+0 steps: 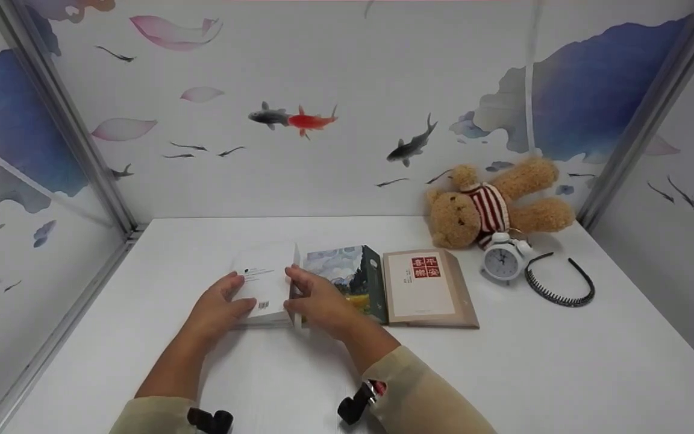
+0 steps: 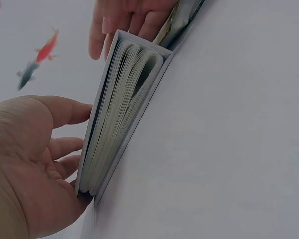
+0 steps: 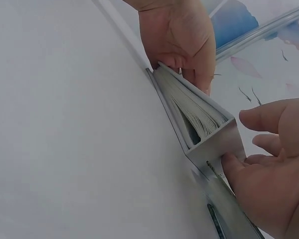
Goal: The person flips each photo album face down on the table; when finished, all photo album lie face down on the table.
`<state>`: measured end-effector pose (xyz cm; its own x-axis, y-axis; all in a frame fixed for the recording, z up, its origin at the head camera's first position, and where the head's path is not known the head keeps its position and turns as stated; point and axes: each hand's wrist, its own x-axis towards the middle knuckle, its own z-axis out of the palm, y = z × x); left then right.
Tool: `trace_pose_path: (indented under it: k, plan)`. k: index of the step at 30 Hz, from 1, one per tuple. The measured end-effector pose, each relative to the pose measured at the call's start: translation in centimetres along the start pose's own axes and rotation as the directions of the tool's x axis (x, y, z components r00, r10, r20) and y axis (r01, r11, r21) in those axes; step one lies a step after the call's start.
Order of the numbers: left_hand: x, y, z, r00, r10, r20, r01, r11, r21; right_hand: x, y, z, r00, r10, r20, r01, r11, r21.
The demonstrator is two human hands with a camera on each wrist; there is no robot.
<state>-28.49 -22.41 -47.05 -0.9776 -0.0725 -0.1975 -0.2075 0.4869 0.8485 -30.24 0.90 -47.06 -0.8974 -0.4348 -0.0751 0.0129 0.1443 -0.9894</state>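
Observation:
A thick white book (image 1: 271, 277) lies on the table with its barcode side up. At its left edge is my left hand (image 1: 217, 304), thumb and fingers spread and loosely bent against the book. My right hand (image 1: 320, 301) is at the spine side, and in the right wrist view its thumb (image 3: 231, 167) touches the spine. The book's page edges (image 2: 119, 99) face the camera in the left wrist view. Right beside it lies a green book with a painted landscape cover (image 1: 347, 265), partly hidden by my right hand.
Further right lies a tan book with red characters (image 1: 425, 283). Beyond it are a white alarm clock (image 1: 502, 259), a black toothed headband (image 1: 558, 298) and a teddy bear (image 1: 455, 217) on its side. White panels with painted fish (image 1: 311, 120) enclose the table (image 1: 534, 361).

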Motion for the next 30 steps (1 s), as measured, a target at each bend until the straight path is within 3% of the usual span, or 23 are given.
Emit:
trace_pose_path:
  k: [9, 16, 20, 24, 30]
  plan:
    - [0.3, 0.0, 0.1, 1.000, 0.001, 0.011, -0.001, 1.000, 0.027, 0.0, 0.0, 0.1, 1.000, 0.010, 0.015, -0.010, 0.999, 0.038]
    - [0.5, 0.3, 0.4, 1.000, -0.001, 0.018, 0.000, 0.999, 0.048, -0.4, -1.3, 0.3, 0.997, 0.023, -0.077, -0.020, 0.999, 0.048]
    - [0.6, 0.5, 0.5, 1.000, -0.004, 0.020, 0.002, 0.998, 0.068, -1.1, -2.9, -0.2, 0.993, -0.015, -0.117, 0.022, 0.998, 0.063]
    - [0.7, 0.5, 0.5, 1.000, 0.018, 0.021, -0.019, 0.996, 0.083, -2.2, -3.7, -2.1, 0.991, -0.049, -0.128, 0.056, 0.997, 0.053]
    - [1.1, 0.9, 0.2, 1.000, 0.028, 0.004, -0.028, 0.987, 0.157, -4.0, -3.8, -7.7, 0.980, -0.104, -0.168, 0.090, 0.992, -0.090]
